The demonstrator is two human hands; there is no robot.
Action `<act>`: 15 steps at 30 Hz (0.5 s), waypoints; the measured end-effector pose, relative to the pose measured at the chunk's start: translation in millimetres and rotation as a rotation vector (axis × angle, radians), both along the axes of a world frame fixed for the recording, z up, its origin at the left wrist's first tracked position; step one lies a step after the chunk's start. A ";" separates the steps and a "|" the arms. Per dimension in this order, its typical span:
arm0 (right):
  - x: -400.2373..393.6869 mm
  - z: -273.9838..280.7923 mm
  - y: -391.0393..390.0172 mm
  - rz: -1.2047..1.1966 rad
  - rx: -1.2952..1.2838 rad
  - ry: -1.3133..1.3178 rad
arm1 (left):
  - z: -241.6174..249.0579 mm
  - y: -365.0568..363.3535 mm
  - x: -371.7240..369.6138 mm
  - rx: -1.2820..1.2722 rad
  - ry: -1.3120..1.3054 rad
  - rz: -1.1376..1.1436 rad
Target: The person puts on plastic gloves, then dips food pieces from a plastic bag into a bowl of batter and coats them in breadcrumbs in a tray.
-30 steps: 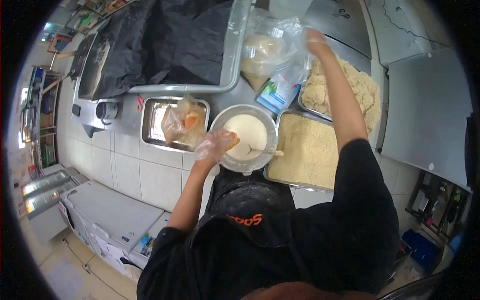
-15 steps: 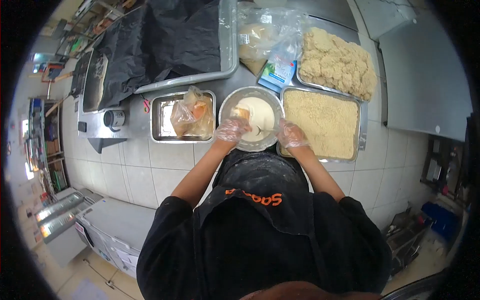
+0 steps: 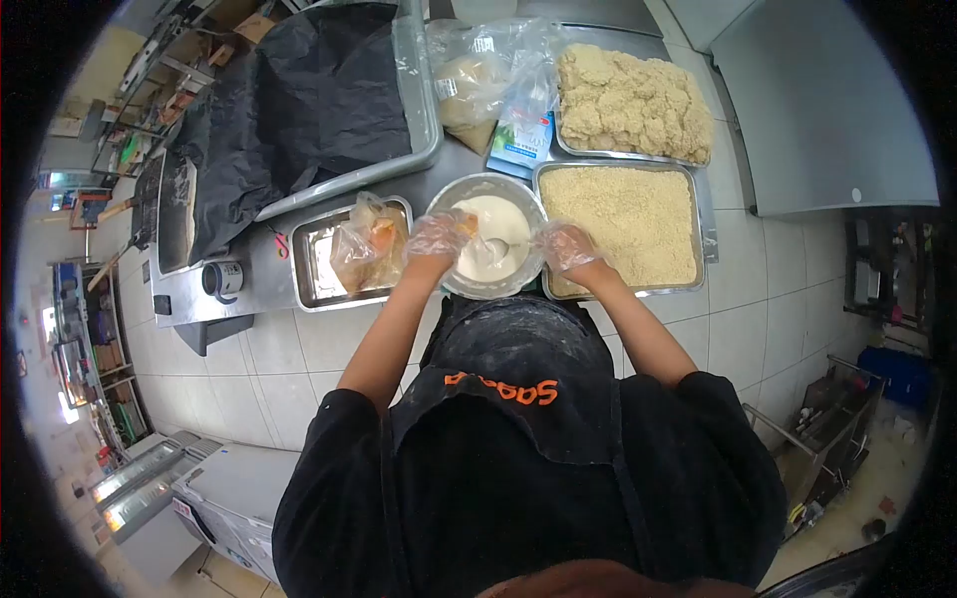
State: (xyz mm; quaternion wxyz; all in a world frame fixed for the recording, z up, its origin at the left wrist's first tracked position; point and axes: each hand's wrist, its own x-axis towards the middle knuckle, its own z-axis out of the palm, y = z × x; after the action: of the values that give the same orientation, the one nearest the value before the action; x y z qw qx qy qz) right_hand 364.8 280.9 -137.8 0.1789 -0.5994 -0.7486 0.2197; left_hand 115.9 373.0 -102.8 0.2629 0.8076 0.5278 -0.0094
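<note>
Both gloved hands now meet at the batter bowl (image 3: pixel 488 247), the right hand (image 3: pixel 564 245) back from the far tray and gripping the spoon (image 3: pixel 495 249), the left hand (image 3: pixel 436 236) pinching a battered piece (image 3: pixel 468 225) over the bowl's rim.

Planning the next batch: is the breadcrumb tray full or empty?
Full. The breadcrumb tray holds an even crumb layer edge to edge, beside the batter bowl.

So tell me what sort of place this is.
Probably a commercial kitchen's breading station: a steel counter with a batter bowl, a breadcrumb tray and a tray of breaded pieces, worked with gloved hands.
</note>
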 end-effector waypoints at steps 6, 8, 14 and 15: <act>-6.7 -18.7 -13.4 0.031 -0.146 0.047 | -52.7 -39.9 -0.3 -0.022 0.019 -0.121; -15.1 -17.3 -18.4 -0.229 -0.392 0.185 | -37.5 -46.7 2.4 -0.014 -0.017 -0.071; -16.4 32.4 -28.0 -0.083 -0.167 0.027 | -62.4 -31.9 -8.8 0.141 -0.085 -0.143; -15.7 50.1 -28.2 -0.058 -0.145 -0.042 | -53.5 -29.4 -6.6 0.138 -0.080 -0.143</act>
State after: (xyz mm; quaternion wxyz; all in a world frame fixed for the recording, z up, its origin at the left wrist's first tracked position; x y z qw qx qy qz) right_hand 349.1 252.7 -87.6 0.1256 -0.6367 -0.7167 0.2552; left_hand 109.4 343.6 -156.3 0.2263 0.8590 0.4574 0.0406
